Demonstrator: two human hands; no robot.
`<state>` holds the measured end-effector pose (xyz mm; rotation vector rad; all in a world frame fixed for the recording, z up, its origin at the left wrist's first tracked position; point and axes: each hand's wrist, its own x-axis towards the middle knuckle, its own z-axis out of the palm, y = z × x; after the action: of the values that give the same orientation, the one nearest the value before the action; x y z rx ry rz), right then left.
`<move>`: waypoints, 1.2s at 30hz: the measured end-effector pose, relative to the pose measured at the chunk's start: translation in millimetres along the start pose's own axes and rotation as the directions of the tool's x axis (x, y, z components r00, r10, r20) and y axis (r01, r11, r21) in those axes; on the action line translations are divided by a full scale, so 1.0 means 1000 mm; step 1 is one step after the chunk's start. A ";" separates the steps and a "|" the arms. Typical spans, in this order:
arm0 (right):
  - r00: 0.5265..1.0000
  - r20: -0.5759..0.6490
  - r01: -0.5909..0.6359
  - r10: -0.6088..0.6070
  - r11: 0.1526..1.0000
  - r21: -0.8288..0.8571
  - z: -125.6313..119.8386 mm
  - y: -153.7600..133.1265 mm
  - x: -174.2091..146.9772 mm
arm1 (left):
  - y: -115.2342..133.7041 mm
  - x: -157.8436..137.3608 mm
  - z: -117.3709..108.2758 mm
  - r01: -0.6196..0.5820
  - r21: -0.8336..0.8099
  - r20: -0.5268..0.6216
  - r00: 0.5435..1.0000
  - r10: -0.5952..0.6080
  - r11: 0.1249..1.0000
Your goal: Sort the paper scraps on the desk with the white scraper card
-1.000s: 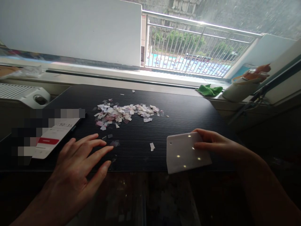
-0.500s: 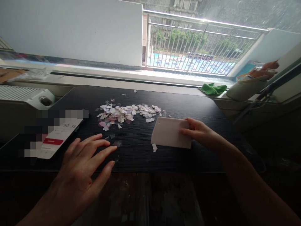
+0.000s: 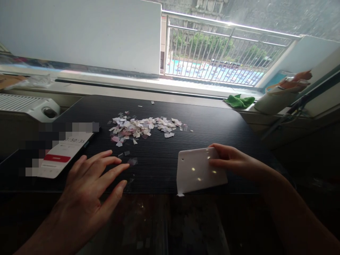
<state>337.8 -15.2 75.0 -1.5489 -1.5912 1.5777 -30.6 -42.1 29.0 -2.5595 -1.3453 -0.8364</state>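
Observation:
Pinched between the thumb and fingers of my right hand [image 3: 228, 157] is a thin white card [image 3: 198, 171] with a small hole in one corner. The card is tilted over the front edge of the table, and a small white paper scrap [image 3: 180, 195] shows at its lower left corner. My left hand [image 3: 92, 184] is open, fingers spread, near the table's front left, with clear plastic bits [image 3: 132, 161] by its fingertips. Beyond both hands lies a loose heap of paper scraps [image 3: 138, 125], white and pinkish.
A phone [image 3: 60, 157] with a timer on its screen lies left of my left hand on the black table [image 3: 209, 120]. Behind stand a white radiator [image 3: 26, 106], a green cloth [image 3: 240, 101] and a pale container [image 3: 276, 97] by the window.
My right hand has drawn the card toward me, down to the front edge, and the scrap beside it has moved along to the edge. My left hand has barely shifted.

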 end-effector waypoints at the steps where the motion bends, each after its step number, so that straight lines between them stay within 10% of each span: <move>1: 1.000 -0.004 0.012 -0.013 1.000 -0.012 -0.001 -0.001 -0.004 | 0.000 0.000 0.000 -0.001 0.000 -0.002 1.000 0.001 1.000; 13: 0.890 -0.452 0.101 -0.056 0.992 0.076 0.019 0.001 0.058 | -0.016 -0.015 -0.014 0.165 0.102 -0.036 0.986 -0.162 0.981; 26: 0.984 -0.153 0.086 -0.087 0.996 -0.014 0.089 -0.037 0.096 | -0.004 -0.034 -0.004 0.269 0.029 0.033 0.962 -0.270 0.963; 36: 0.999 0.004 0.034 -0.034 0.999 0.009 0.097 -0.041 0.090 | 0.006 -0.037 0.000 0.272 0.003 0.017 0.962 -0.272 0.962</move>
<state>210.4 32.7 49.1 -1.5067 -1.6022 1.5689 -42.5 -71.7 10.3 -2.4193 -1.7295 -0.8551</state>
